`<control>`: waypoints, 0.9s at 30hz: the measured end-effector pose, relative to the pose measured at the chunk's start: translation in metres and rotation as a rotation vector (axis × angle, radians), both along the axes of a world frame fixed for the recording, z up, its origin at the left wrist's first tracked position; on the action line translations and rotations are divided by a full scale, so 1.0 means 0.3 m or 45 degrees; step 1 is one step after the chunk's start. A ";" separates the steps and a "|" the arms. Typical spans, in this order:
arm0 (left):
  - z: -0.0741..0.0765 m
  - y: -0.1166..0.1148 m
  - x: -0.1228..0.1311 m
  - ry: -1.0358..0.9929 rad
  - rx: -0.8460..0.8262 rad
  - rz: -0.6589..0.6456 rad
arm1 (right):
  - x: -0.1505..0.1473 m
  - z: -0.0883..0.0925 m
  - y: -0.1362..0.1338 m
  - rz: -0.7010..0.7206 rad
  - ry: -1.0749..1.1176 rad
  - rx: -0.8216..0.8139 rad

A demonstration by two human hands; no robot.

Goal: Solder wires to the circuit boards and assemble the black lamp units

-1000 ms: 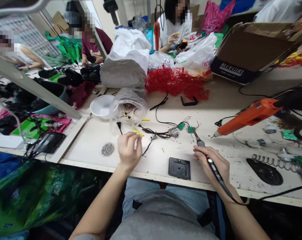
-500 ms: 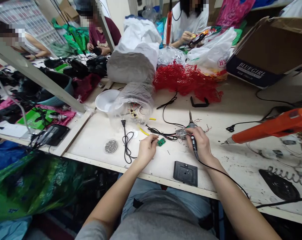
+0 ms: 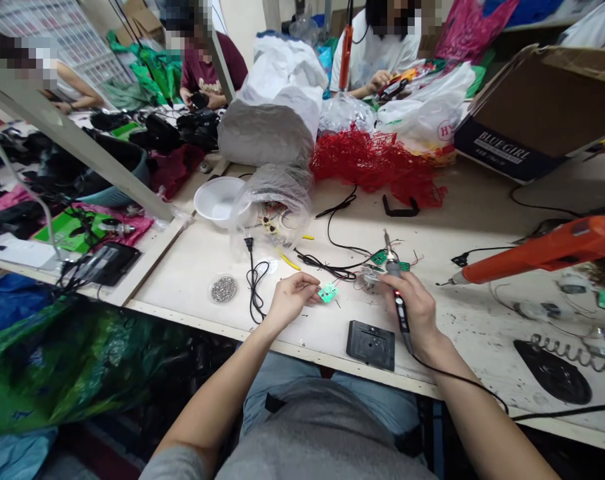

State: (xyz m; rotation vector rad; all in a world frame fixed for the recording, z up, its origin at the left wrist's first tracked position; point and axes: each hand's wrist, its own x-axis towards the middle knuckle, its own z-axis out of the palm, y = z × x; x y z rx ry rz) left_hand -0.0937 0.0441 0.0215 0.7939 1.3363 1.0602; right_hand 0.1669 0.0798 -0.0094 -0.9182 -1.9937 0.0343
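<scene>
Between the fingertips of my left hand (image 3: 296,297) is a small green circuit board (image 3: 328,292), its face turned up and catching the light. My right hand (image 3: 415,303) is closed around a soldering iron (image 3: 401,313), whose metal tip points up and away from me. A clear plastic part (image 3: 368,277) sits by my right fingertips; I cannot tell whether they touch it. More green circuit boards (image 3: 379,257) lie just behind the iron. Black cords (image 3: 327,265) stretch over the table between and beyond my hands.
A black square plate (image 3: 371,345) lies near the front edge. To the left are a round dish of small metal pieces (image 3: 223,289) and a plug cord (image 3: 255,287). An orange electric screwdriver (image 3: 537,253) juts in from the right. Behind stand a plastic bag (image 3: 269,207) and red netting (image 3: 372,163).
My left hand has tilted the circuit board up and moved slightly right. My right hand has drawn the soldering iron right and nearer, uncovering the boards behind it.
</scene>
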 end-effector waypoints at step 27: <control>0.013 -0.102 0.105 0.789 0.749 -0.819 | 0.019 0.022 -0.325 -0.017 0.247 -0.016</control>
